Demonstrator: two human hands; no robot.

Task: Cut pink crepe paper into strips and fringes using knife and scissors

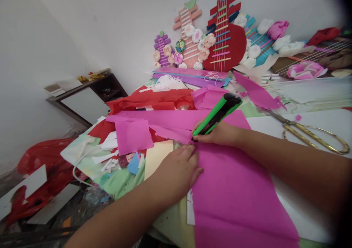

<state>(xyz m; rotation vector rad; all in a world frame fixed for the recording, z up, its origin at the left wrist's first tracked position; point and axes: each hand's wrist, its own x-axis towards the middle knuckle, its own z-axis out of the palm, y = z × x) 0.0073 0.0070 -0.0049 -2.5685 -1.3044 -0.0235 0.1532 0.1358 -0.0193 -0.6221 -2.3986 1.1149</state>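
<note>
My right hand [213,132] is closed round a green and black tool [217,114], which looks like a glue gun or cutter. Its tip points down at the left edge of a large pink paper sheet [236,182]. Close by on the near side, my left hand [178,171] lies flat with fingers spread, its fingertips on the sheet's left edge. White board shows under the pink sheet. A smaller pink piece [133,136] lies to the left of both hands.
Gold-handled scissors [313,132] lie at the right. Red paper [159,97] and scraps cover the table's back and left. Guitar-shaped crafts, including a red one [235,48], lean on the wall. A white cable [75,171] hangs over the left edge.
</note>
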